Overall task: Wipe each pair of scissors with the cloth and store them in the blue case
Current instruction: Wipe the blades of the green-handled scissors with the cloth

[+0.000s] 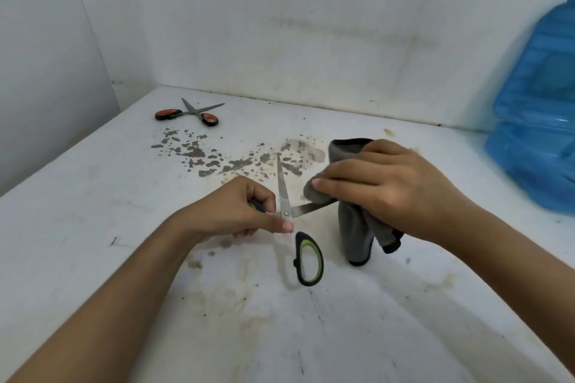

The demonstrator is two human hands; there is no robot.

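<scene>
Head view: left hand (239, 211) grips one handle of the green scissors (284, 196), held open above the table (93, 227), other handle loop hanging free. Right hand (382, 186) pinches the grey cloth (354, 236) around one blade. Orange scissors (189, 113) lie open far left near the wall. Blue case (535, 121) stands at right edge, well apart from both

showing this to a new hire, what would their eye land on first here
Probably the open green-handled scissors at centre, gripped by the left hand while the right hand presses a grey cloth around one blade. Next, the orange-handled scissors lying open at the table's far left, and the blue case at the right edge against the wall.
</scene>
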